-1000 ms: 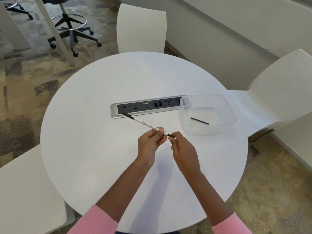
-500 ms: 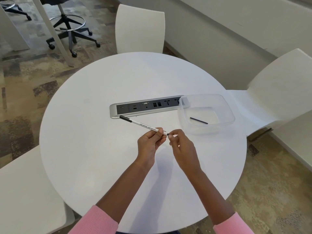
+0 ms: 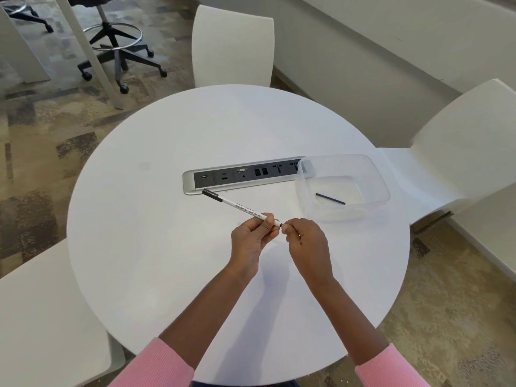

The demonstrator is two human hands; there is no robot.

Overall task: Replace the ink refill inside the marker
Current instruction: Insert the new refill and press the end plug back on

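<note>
Standing at far left, a white chair seat (image 3: pixel 42 317) tucks against the round white table (image 3: pixel 156 247), with carpeted floor behind it. Further back, a black wheeled stool (image 3: pixel 117 48) stands on the carpet, well apart from the table. On the tabletop, a silver power and data strip (image 3: pixel 240 175) lies sunk across the middle. Just in front of it, the marker (image 3: pixel 240 206) slants down to the right: black cap end near the strip's left corner, white printed barrel running toward the hands, held up off the table. Left hand (image 3: pixel 252 238) is closed on the barrel's lower end, thumb and fingers pinching it, pink sleeve (image 3: pixel 156 367) at the wrist end of the arm. A short dark stub shows at the barrel's tip, between the two hands. Right hand (image 3: pixel 305 241) is curled tight, fingertips pinched on that dark end; whether it is the refill or an end plug, cannot tell. A second white chair (image 3: pixel 233 46) stands at the table's far edge. Right of the hands, a clear plastic tub (image 3: pixel 374 174) sits on the table, its left rim overlapping the strip's right end. Inside, a thin black refill stick (image 3: pixel 330 198) lies flat on the bottom. Far right, a third white chair (image 3: pixel 460 152) is drawn up to the table.
</note>
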